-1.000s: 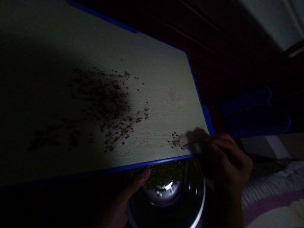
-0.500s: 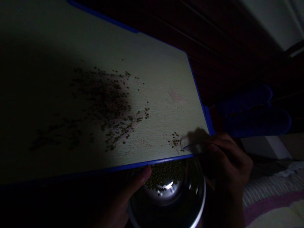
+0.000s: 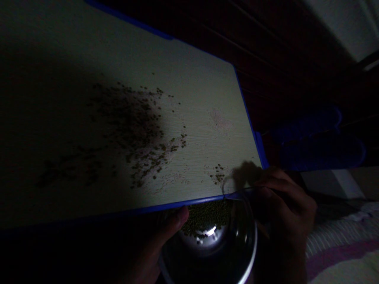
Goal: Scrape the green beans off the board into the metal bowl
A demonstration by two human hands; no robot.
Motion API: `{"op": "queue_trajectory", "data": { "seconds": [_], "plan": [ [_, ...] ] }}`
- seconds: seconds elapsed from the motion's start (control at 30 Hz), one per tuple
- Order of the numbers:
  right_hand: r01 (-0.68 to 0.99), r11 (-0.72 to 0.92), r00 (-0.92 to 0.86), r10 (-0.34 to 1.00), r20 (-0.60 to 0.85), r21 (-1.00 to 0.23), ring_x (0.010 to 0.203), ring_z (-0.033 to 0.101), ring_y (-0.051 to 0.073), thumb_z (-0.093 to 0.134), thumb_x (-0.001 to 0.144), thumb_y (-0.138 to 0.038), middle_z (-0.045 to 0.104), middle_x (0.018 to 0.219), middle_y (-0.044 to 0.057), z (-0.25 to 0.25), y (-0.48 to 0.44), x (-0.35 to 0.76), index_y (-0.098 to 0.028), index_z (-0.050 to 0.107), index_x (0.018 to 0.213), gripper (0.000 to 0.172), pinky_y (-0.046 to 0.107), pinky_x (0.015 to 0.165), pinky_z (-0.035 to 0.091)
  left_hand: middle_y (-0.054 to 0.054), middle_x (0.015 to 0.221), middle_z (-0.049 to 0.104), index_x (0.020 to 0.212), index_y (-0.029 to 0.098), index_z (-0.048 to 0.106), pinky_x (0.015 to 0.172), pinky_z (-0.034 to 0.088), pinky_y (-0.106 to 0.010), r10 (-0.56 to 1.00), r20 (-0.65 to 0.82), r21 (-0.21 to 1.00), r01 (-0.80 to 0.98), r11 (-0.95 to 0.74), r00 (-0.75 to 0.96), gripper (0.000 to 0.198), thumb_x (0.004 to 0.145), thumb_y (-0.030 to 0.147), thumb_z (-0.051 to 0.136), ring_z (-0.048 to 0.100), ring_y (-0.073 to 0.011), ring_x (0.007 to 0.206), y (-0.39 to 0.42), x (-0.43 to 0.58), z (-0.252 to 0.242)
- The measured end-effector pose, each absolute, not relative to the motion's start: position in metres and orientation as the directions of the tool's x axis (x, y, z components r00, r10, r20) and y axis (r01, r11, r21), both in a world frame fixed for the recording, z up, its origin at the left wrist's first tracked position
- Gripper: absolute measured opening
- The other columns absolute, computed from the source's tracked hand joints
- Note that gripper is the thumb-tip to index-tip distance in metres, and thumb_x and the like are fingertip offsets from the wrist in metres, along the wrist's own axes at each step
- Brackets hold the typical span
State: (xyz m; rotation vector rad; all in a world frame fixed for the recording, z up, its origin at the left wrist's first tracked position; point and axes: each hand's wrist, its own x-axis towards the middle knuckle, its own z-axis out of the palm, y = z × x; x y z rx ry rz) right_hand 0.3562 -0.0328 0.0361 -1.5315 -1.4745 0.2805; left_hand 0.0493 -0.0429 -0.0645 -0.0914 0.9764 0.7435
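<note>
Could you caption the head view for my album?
Left hand at a shiny bowl of small beans, right hand pinching a thin tool at the edge of a bean-strewn table.

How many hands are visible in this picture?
2. The left hand is at the left side of the bowl; the right hand, pinching a thin tool, is beside the tabletop. Darkness may hide others.
</note>
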Motion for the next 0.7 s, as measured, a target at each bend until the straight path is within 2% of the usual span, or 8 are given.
{"op": "queue_trajectory", "data": {
  "seconds": [0.13, 0.3, 0.47, 0.53, 0.6, 0.7],
  "plan": [
    [0.648, 0.195, 0.241, 0.864, 0.441, -0.736, 0.095, 0.079, 0.022, 0.088, 0.105, -0.028, 0.084, 0.097, 0.004, 0.036, -0.033, 0.355, -0.028, 0.093, 0.105, 0.005, 0.036, 0.076, 0.06, -0.01, 0.173, 0.079, 0.191, 0.044, 0.047, 0.133, 0.059, -0.079, 0.467, -0.803, 0.178, -0.598, 0.781, 0.37, 0.095, 0.107, 0.041, 0.09, 0.064, -0.0511, 0.17, -0.039, 0.051, -0.058],
    [0.667, 0.166, 0.259, 0.863, 0.435, -0.726, 0.091, 0.079, 0.02, 0.088, 0.105, -0.027, 0.084, 0.098, 0.003, 0.037, -0.032, 0.348, -0.028, 0.093, 0.109, 0.006, 0.036, 0.077, 0.061, -0.013, 0.17, 0.081, 0.193, 0.038, 0.046, 0.132, 0.06, -0.078, 0.464, -0.779, 0.144, -0.599, 0.788, 0.423, 0.094, 0.109, 0.042, 0.087, 0.066, -0.0507, 0.168, -0.035, 0.057, -0.051],
    [0.698, 0.117, 0.314, 0.837, 0.448, -0.707, 0.089, 0.076, 0.016, 0.084, 0.11, -0.031, 0.083, 0.1, 0.001, 0.039, -0.029, 0.346, -0.029, 0.092, 0.108, 0.008, 0.032, 0.075, 0.058, -0.011, 0.169, 0.082, 0.192, 0.041, 0.047, 0.135, 0.059, -0.076, 0.474, -0.77, 0.162, -0.587, 0.793, 0.427, 0.093, 0.11, 0.05, 0.088, 0.066, -0.0489, 0.169, -0.043, 0.052, -0.056],
    [0.703, 0.103, 0.328, 0.831, 0.449, -0.704, 0.092, 0.076, 0.017, 0.083, 0.111, -0.031, 0.082, 0.1, 0.001, 0.039, -0.028, 0.345, -0.029, 0.092, 0.108, 0.009, 0.032, 0.078, 0.058, -0.013, 0.166, 0.083, 0.19, 0.037, 0.054, 0.137, 0.056, -0.076, 0.467, -0.759, 0.166, -0.559, 0.812, 0.453, 0.094, 0.106, 0.058, 0.092, 0.063, -0.0506, 0.171, -0.044, 0.045, -0.059],
    [0.707, 0.1, 0.333, 0.826, 0.455, -0.7, 0.097, 0.076, 0.018, 0.083, 0.112, -0.031, 0.083, 0.102, 0.001, 0.039, -0.028, 0.344, -0.03, 0.092, 0.11, 0.009, 0.033, 0.082, 0.058, -0.01, 0.168, 0.082, 0.189, 0.038, 0.055, 0.141, 0.052, -0.075, 0.487, -0.745, 0.195, -0.549, 0.813, 0.456, 0.1, 0.102, 0.064, 0.096, 0.057, -0.0497, 0.176, -0.044, 0.039, -0.062],
    [0.715, 0.121, 0.319, 0.82, 0.475, -0.689, 0.099, 0.076, 0.017, 0.085, 0.111, -0.03, 0.083, 0.104, 0.0, 0.038, -0.027, 0.342, -0.031, 0.093, 0.11, 0.008, 0.033, 0.084, 0.058, -0.006, 0.174, 0.078, 0.192, 0.043, 0.047, 0.147, 0.044, -0.073, 0.53, -0.721, 0.254, -0.543, 0.801, 0.445, 0.095, 0.109, 0.054, 0.091, 0.044, -0.0434, 0.184, -0.043, 0.033, -0.063]
  ]
}}
